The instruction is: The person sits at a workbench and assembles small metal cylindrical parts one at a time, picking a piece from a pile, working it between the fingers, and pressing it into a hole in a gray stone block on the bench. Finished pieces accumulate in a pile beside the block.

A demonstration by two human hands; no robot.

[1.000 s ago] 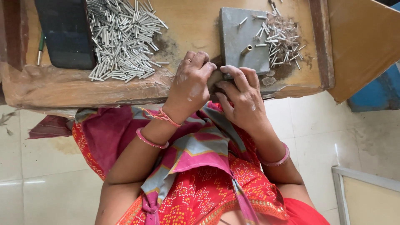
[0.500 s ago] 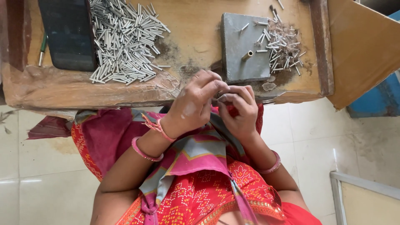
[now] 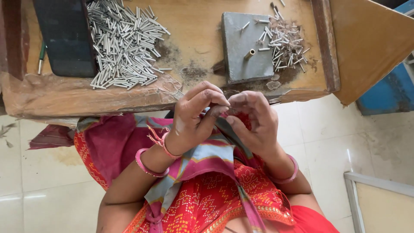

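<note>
We should keep our fingertips tight and steady so the tiny piece does not slip. Our left hand (image 3: 196,113) and right hand (image 3: 254,121) meet, fingers curled in, pinching something too small to make out. Just beyond them sits the flat grey metal block (image 3: 248,47), and further left the pile of short silver metal tubes (image 3: 123,43).

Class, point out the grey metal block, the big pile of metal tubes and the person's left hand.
grey metal block (image 3: 241,56), head view, bare top face.
pile of metal tubes (image 3: 123,43), head view, middle of heap.
left hand (image 3: 196,114), head view, back of hand.
</note>
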